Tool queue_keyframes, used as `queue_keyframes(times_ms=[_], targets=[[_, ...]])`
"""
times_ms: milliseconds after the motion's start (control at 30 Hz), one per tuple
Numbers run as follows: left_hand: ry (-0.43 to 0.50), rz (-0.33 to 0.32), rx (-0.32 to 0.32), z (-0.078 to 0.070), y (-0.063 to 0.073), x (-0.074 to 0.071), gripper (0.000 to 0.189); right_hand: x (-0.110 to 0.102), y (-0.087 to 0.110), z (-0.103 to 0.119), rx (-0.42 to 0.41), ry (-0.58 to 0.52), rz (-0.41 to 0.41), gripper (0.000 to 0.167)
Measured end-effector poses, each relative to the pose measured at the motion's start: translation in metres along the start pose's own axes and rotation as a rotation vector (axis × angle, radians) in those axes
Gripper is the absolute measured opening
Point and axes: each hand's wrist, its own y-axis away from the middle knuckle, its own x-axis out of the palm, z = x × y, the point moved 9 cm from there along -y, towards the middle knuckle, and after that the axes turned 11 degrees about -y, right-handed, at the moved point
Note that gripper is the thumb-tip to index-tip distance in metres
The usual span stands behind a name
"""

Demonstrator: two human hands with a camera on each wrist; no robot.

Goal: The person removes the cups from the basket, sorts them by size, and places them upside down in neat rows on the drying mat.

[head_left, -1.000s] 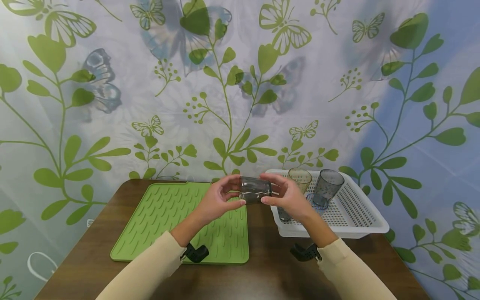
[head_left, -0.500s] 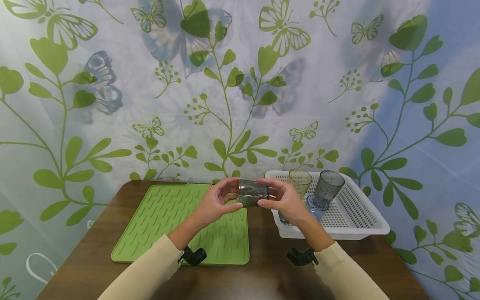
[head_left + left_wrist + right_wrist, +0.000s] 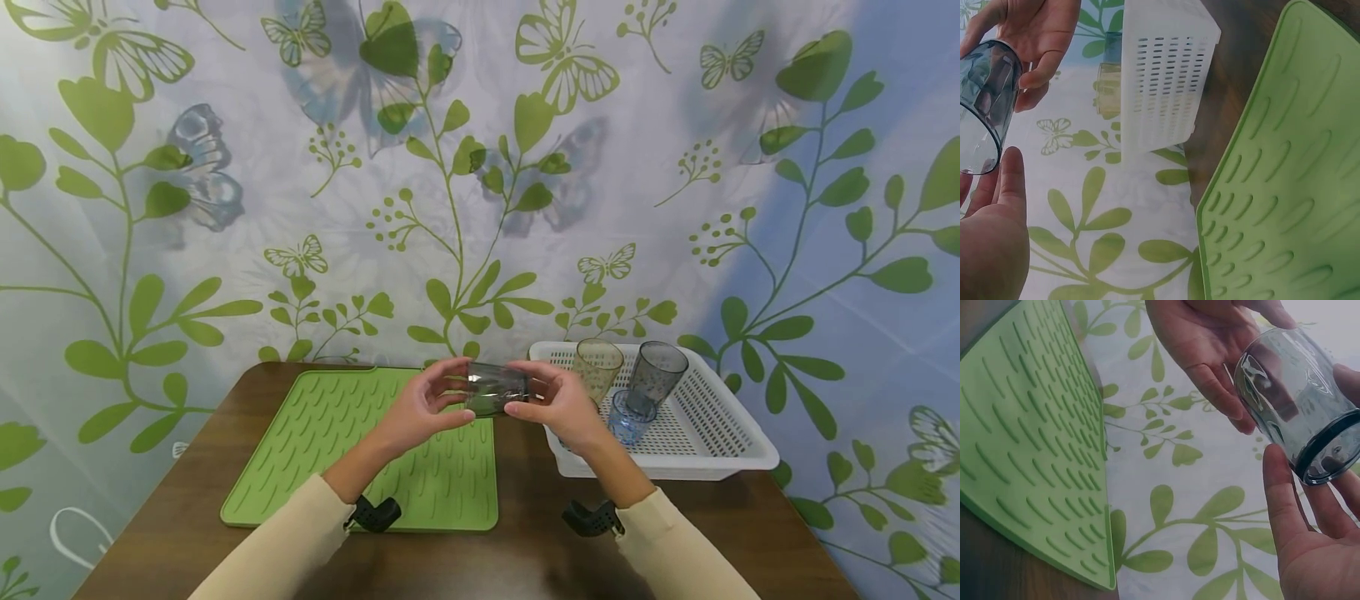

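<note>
A smoky grey drinking glass lies sideways in the air between both hands, over the strip between the green mat and the white basket. My left hand holds its open rim end with spread, curved fingers, thumb toward me. At the base end my right hand grips it in the same way. The right wrist view shows the thick dark base of the glass close to the right fingertips. In the left wrist view the open rim of the glass faces the left hand.
At right stands a white perforated basket with a yellow-tinted glass, a dark grey glass and a blue glass. A green ridged drying mat covers the left of the wooden table. A patterned curtain hangs behind.
Both hands have shifted slightly left with the glass still between them. More of the blue glass in the basket now shows beside the right hand.
</note>
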Motion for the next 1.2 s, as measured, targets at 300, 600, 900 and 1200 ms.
queue_keyframes(times_ms=[300, 600, 900, 1200], targets=[[-0.054, -0.01, 0.045, 0.004, 0.015, -0.017, 0.073, 0.009, -0.002, -0.003, -0.018, -0.034, -0.02, 0.069], [-0.314, -0.086, -0.02, 0.039, 0.051, -0.061, 0.066, 0.02, -0.005, -0.01, -0.031, -0.032, -0.038, 0.066], [-0.533, -0.155, -0.1, 0.072, 0.09, -0.105, 0.062, 0.032, -0.007, -0.017, -0.049, 0.0, -0.061, 0.061], [-0.742, -0.174, -0.251, 0.09, 0.129, -0.15, 0.067, 0.045, -0.013, -0.031, -0.036, -0.043, -0.083, 0.067]])
